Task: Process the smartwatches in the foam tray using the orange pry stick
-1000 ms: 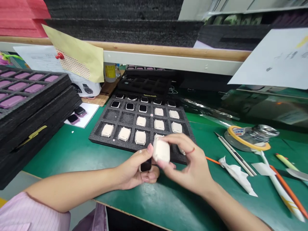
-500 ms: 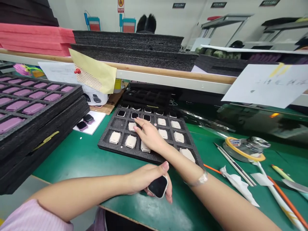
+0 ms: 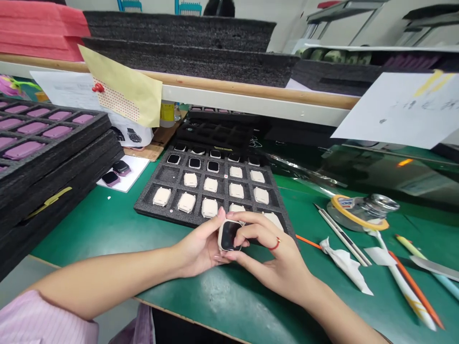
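Low at centre of the frame, above the green bench mat (image 3: 89, 234), both hands close on a cream-framed smartwatch case (image 3: 228, 235), its black screen facing up and tilted. The left hand (image 3: 199, 249), coming from the pink striped sleeve (image 3: 39, 320) at lower left, grips the case's left edge between thumb and fingers. The right hand (image 3: 270, 260), a red thread ring on one finger, curls over and pinches its right side. Just behind them lies a black foam tray (image 3: 143, 206) holding rows of cream cases (image 3: 161, 196), with dark-faced ones (image 3: 194, 163) toward the back. At left, stacked foam trays (image 3: 46, 191) with mauve inserts rise beside two dark watches (image 3: 121, 167) on a white card (image 3: 138, 165). To the right lie a tape roll (image 3: 358, 212), crumpled tissue (image 3: 344, 263) and pens (image 3: 412, 291).
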{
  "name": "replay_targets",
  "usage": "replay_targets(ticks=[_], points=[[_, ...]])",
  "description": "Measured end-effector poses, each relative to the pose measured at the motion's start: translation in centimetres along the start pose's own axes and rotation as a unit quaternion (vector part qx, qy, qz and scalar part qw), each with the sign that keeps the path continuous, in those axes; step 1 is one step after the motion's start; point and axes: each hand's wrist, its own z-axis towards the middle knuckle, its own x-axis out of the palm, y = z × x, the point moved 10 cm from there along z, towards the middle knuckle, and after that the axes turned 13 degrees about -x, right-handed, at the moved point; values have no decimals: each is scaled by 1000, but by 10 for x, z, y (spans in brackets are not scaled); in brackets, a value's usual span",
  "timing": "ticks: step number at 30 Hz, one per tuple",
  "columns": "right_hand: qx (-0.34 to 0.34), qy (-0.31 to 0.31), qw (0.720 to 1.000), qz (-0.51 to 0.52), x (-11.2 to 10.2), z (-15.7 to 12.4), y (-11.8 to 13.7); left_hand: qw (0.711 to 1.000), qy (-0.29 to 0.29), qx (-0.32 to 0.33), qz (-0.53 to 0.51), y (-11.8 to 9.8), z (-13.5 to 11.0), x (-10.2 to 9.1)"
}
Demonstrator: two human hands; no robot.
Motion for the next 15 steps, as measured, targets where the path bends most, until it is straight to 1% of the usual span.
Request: replay_targets(ticks=[5,7,8,10,12,13,15], points=[[35,-45,998,30,-7,3,-1,1000,7,6,-5,-4,-1,5],[64,-81,994,37,-15,1,-6,1000,8,1,-4,-2,-1,6],[86,-113,989,44,-22,-2,-11,1000,8,-5,1,-1,-1,6],[136,-205,967,68,-40,-13,-24,1000,5,-19,14,2,-1,6],[183,-296,933,94,-56,-28,-37,999,-3,-28,22,3,-2,5],[205,-329,916,105,-61,-35,-44,999,-7,-29,22,3,-3,5],[237,-360,894,122,-65,-44,-52,999,-11,-29,21,2,-3,4]])
